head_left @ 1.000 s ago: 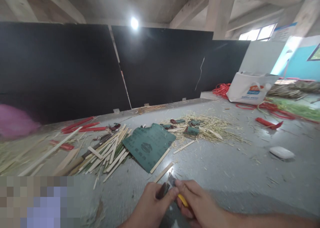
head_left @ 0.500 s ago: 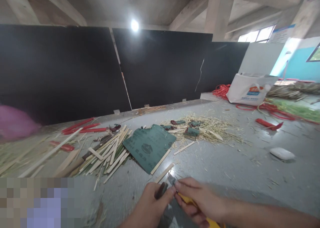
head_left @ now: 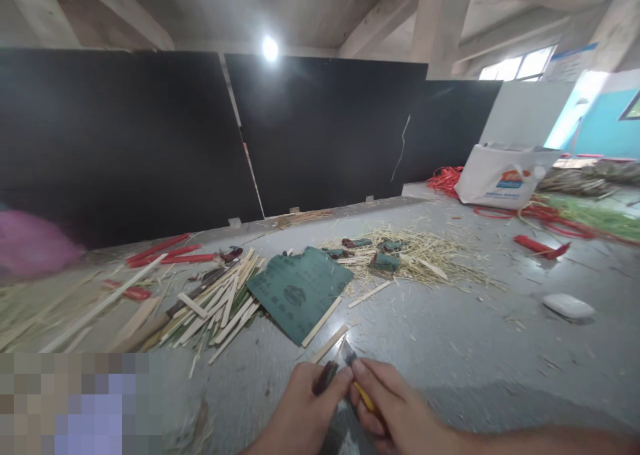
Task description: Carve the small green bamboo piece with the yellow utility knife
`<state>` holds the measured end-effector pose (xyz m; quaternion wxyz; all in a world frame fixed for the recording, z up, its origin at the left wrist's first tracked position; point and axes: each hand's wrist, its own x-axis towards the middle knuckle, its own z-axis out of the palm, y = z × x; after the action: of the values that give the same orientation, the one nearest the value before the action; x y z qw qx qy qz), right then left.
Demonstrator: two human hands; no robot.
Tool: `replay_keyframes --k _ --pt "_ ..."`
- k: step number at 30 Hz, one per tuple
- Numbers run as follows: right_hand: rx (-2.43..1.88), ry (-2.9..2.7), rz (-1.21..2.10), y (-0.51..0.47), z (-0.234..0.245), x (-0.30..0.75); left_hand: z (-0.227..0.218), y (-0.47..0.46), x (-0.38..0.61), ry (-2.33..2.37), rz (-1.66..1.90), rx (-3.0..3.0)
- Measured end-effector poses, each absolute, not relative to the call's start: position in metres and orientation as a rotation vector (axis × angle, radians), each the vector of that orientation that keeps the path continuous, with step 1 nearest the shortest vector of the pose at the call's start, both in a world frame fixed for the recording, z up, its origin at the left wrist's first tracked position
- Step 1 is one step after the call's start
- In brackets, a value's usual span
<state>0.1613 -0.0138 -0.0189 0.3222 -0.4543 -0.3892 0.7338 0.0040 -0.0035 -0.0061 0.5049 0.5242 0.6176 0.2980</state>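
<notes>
At the bottom middle, my left hand [head_left: 313, 402] is closed with a thin pale strip [head_left: 341, 348] poking up past the thumb. A dark piece [head_left: 326, 378] also shows between its thumb and forefinger; I cannot make out what it is. Close against it, my right hand [head_left: 387, 402] grips a yellow utility knife [head_left: 364, 396], its blade pointing up beside the strip's tip. Just beyond the hands lies a flat bamboo strip [head_left: 330, 345]. A green sheet of sandpaper [head_left: 300, 295] lies farther off, next to a heap of bamboo strips [head_left: 225, 305].
Shavings [head_left: 425, 258] and curled sandpaper scraps [head_left: 385, 260] litter the table [head_left: 450, 335]. A white oval object [head_left: 569, 306] and a red piece [head_left: 543, 246] are at right. A white bag [head_left: 505, 175] stands behind, before black panels [head_left: 325, 135]. Something pink [head_left: 37, 245] is blurred at left.
My right hand has turned slightly, so the knife stands more upright and less of its yellow handle shows. My left hand keeps its hold almost in the same place.
</notes>
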Motion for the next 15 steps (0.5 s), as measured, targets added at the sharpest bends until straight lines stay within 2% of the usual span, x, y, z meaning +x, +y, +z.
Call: replay_keyframes --k 4,10,15 --pt "-1.185 -1.056 1.925 -0.010 -0.021 0.163 -0.010 -0.003 0.003 1.508 0.695 1.277" --pt "-1.159 -1.238 2.220 0.015 -0.015 0.191 -0.024 0.004 -0.005 1.412 0.656 1.375" --pt "-1.181 -1.323 2.273 0.025 -0.007 0.206 -0.025 0.006 -0.006 1.360 0.631 1.365"
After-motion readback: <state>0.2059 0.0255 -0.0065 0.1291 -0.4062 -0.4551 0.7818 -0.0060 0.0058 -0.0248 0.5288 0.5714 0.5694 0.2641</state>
